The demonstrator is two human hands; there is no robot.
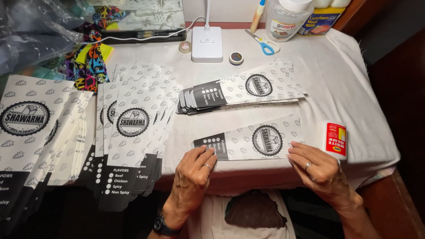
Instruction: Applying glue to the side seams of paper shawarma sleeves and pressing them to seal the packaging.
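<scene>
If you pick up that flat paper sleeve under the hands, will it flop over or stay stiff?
The paper sleeve looks thin and flat, so it would probably bend or droop if lifted by one end. It seems very light; the left hand and right hand press its ends down. On the white cloth it would likely slide, not roll.

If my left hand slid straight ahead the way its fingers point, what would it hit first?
The left hand already rests on the dark end of the flat printed paper sleeve. Beyond it, probably the fanned stack of similar sleeves.
</scene>
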